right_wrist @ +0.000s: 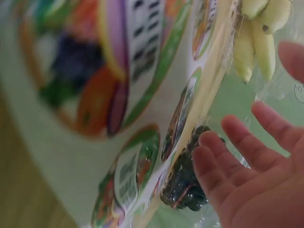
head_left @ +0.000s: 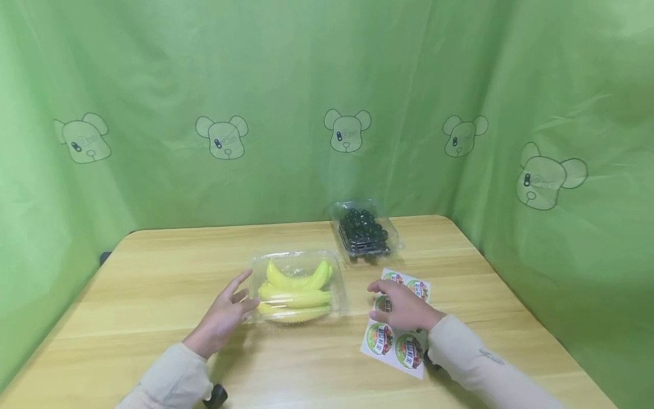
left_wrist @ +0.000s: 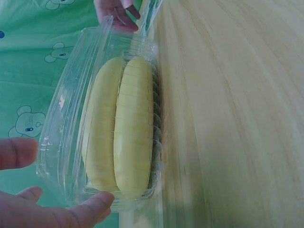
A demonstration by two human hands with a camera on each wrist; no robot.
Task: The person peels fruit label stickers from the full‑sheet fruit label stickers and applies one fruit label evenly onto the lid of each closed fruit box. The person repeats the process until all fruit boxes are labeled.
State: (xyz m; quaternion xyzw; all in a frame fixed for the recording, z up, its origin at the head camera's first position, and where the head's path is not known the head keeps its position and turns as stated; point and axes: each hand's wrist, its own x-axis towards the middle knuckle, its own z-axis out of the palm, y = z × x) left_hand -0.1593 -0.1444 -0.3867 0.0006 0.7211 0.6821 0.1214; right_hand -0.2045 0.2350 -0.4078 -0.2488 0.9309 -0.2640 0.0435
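Note:
A clear plastic clamshell box (head_left: 339, 304) with several yellow bananas (head_left: 296, 298) inside stands in the middle of the table. My left hand (head_left: 222, 312) is at the box's left side, fingers spread; in the left wrist view its fingertips (left_wrist: 97, 202) are at the near end of the box. Over a sheet of round fruit stickers (head_left: 375, 352) hovers my right hand (head_left: 403, 304), with loosely extended fingers and nothing held. The right wrist view shows those fingers (right_wrist: 247, 147) apart, the sticker sheet (right_wrist: 147, 109) beside them. Whether the left fingertips press the plastic I cannot tell.
Behind and right of the banana box is a second clear box (head_left: 393, 238) holding dark grapes (head_left: 363, 227). The wooden table (head_left: 153, 284) is bordered by a green curtain (head_left: 286, 85) at the back and both sides.

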